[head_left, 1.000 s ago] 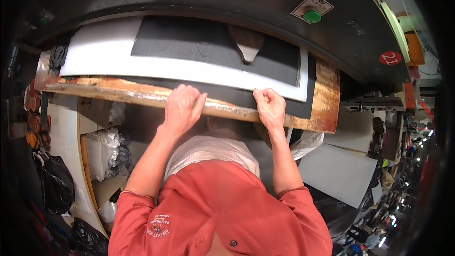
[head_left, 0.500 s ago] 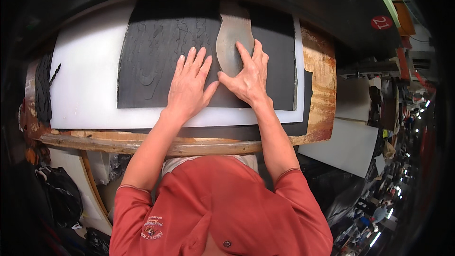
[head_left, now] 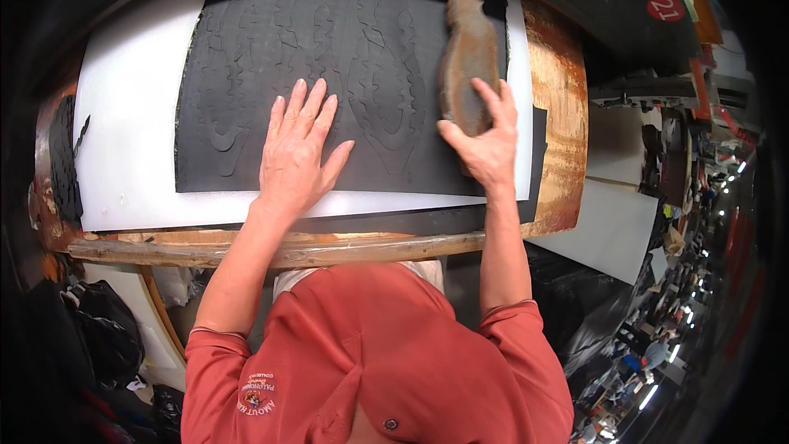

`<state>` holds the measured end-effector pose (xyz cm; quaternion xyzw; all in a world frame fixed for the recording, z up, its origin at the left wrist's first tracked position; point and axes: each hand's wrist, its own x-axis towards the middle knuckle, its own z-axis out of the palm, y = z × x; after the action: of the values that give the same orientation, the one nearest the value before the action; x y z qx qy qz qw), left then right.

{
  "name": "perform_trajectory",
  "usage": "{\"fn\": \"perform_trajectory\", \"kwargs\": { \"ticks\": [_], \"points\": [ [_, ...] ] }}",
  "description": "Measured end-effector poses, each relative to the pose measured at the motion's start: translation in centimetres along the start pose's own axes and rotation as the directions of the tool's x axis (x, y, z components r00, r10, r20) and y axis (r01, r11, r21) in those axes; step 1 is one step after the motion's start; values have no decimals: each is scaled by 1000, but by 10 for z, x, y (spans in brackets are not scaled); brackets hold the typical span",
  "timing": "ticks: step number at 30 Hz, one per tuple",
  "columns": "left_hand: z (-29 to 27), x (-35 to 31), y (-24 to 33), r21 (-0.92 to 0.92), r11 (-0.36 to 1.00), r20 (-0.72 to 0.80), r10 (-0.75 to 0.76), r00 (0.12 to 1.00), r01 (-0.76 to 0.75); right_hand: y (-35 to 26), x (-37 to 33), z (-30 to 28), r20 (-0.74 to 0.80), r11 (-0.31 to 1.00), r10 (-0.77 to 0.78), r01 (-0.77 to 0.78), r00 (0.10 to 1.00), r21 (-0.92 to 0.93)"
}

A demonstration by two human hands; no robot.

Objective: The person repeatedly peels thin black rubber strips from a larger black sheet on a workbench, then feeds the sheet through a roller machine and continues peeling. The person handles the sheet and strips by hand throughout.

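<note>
A black sheet (head_left: 436,173), apparently rubber or foam, lies on a white cutting board (head_left: 123,115). Several long sole-shaped outlines with wavy edges are cut into it. My left hand (head_left: 292,152) rests flat on the sheet's left half, fingers stretched out and thumb apart. At the sheet's right side is a sole-shaped cutting die (head_left: 468,53), brownish grey and rusty, blurred by motion. My right hand (head_left: 491,148) grips its near end, with the thumb at the left edge and fingers over the right part. I cannot tell whether the die touches the sheet.
A dark machine body (head_left: 575,0) with a red round label overhangs the far side. The board lies on a worn wooden table (head_left: 555,140) with a wooden front rail (head_left: 329,255). Black scraps (head_left: 63,164) sit at the left. Pale panels (head_left: 600,230) stand at the right.
My right hand has moved the die to the right, uncovering a cut outline where it was. In the picture, the black sheet and my left hand now appear slightly further left.
</note>
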<state>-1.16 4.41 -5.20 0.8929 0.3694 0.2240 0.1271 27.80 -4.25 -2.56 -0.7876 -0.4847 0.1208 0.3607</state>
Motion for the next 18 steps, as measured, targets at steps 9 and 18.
{"fn": "perform_trajectory", "kwargs": {
  "ticks": [9, 18],
  "points": [
    [-10, -14, 4, -207, 975, -178, 47, 983, -84, 17, -2, 12, -34, 953, -262, 253, 965, -167],
    [-10, -112, 44, -262, 965, -111, -9, 994, -21, 7, 12, 22, -299, 916, -400, 375, 866, -139]
  ]
}}
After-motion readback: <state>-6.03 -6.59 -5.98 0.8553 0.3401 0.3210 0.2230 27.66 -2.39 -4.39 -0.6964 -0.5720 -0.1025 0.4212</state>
